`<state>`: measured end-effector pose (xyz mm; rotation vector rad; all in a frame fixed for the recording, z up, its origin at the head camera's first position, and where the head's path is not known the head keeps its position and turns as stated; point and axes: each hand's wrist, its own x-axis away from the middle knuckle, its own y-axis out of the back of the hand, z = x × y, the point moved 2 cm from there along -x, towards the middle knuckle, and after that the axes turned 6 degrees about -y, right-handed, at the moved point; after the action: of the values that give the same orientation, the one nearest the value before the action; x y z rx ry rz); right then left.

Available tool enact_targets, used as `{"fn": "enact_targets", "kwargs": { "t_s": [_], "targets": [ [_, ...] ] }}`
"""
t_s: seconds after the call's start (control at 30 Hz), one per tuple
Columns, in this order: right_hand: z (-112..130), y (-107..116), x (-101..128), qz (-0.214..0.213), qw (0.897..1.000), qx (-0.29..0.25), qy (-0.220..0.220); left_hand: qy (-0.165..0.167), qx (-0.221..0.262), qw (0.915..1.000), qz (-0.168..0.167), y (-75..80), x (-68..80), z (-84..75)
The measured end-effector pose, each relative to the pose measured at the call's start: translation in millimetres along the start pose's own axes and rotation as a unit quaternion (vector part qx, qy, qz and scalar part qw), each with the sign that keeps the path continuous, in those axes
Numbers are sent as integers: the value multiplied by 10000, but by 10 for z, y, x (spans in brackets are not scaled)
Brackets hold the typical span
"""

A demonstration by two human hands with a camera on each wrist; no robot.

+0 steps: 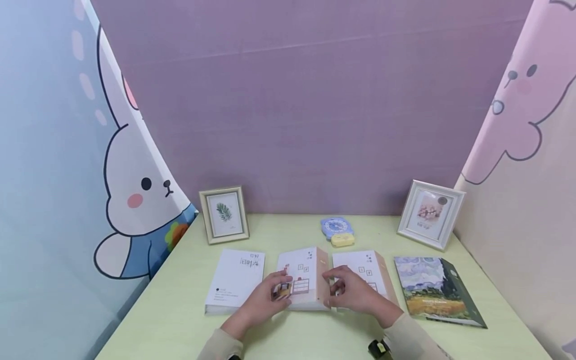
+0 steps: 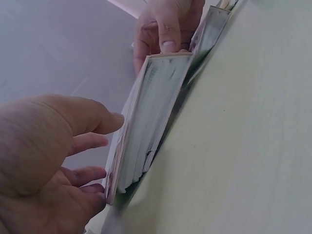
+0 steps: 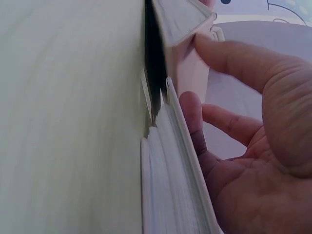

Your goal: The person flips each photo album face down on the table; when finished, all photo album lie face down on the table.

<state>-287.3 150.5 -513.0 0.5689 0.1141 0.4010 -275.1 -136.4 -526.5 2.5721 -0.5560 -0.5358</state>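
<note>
Three pale books lie in a row on the light green table (image 1: 315,335). The middle book (image 1: 301,280) is tipped up on its edge, its illustrated cover facing me. My left hand (image 1: 265,300) holds its left side, thumb and fingers (image 2: 92,141) against the cover beside the page edges (image 2: 151,112). My right hand (image 1: 353,292) grips its right side. Its thumb (image 2: 168,44) hooks over the top corner and, in the right wrist view, presses the peach spine (image 3: 187,68). Under the right palm (image 3: 253,146) run another book's page edges (image 3: 165,185).
A white book (image 1: 236,280) lies flat at the left and a matching one (image 1: 364,267) at the right. A book with a painted landscape cover (image 1: 436,290) lies farther right. Two picture frames (image 1: 224,214) (image 1: 430,214), a blue dial (image 1: 336,226) and a yellow case (image 1: 343,240) stand by the back wall.
</note>
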Motion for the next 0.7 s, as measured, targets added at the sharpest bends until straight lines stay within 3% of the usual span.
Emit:
{"fn": "enact_targets", "kwargs": {
  "t_s": [0.23, 0.7],
  "targets": [
    [-17, -14, -22, 37, 9996, 254, 103, -132, -197, 9997, 14, -3, -6, 23],
    [-1, 0, 1, -24, 9984, 536, 180, -27, -539, 9985, 96, -17, -6, -7]
  ]
}}
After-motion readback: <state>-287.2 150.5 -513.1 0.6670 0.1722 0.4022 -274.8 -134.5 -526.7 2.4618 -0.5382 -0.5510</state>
